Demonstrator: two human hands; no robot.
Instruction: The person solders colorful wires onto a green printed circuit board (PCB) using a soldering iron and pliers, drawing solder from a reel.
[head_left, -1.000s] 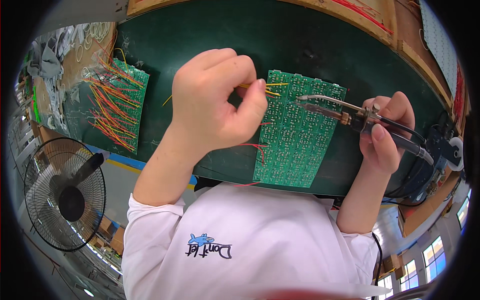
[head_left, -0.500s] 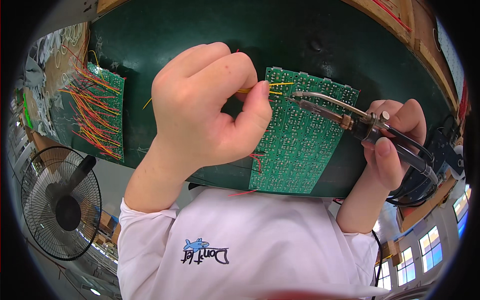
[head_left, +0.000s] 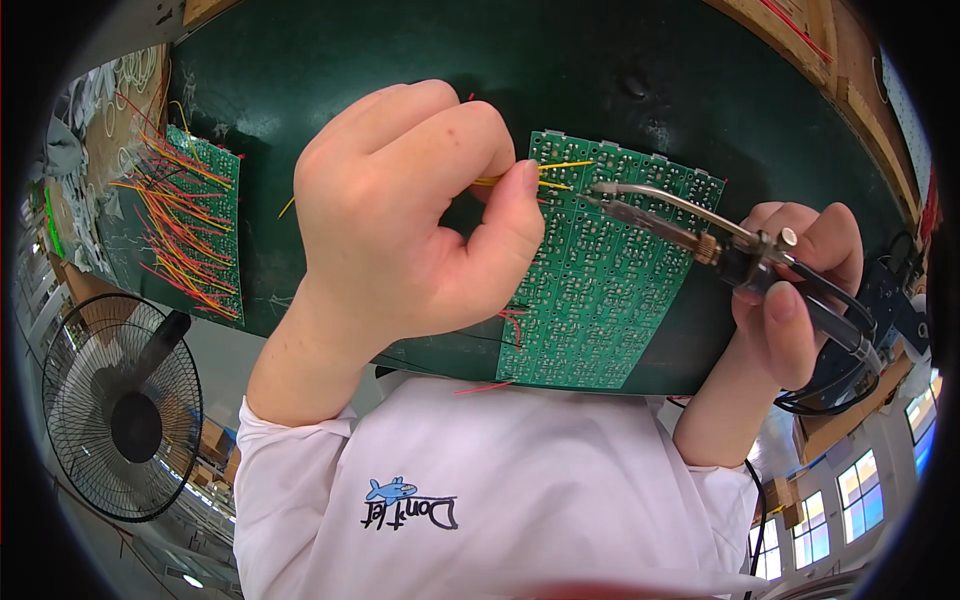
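My left hand is closed in a pinch on several thin yellow wires. Their ends stick out past the fingertips over the upper left of a green circuit board panel. From the right, my right hand grips a soldering iron with a curved metal feed tube mounted along it. The iron's tip is near the wire ends, just right of them; whether it touches the board I cannot tell. Short red wires come out at the panel's left edge, partly behind my left hand.
A second green board with many red and yellow wires lies at the left of the dark green table. A black fan stands beyond the table's left end. Wooden edging and a dark device with cables are at the right.
The soldering iron and my right hand have shifted slightly right, away from the wire ends. My left hand has moved a touch left and keeps its pinch.
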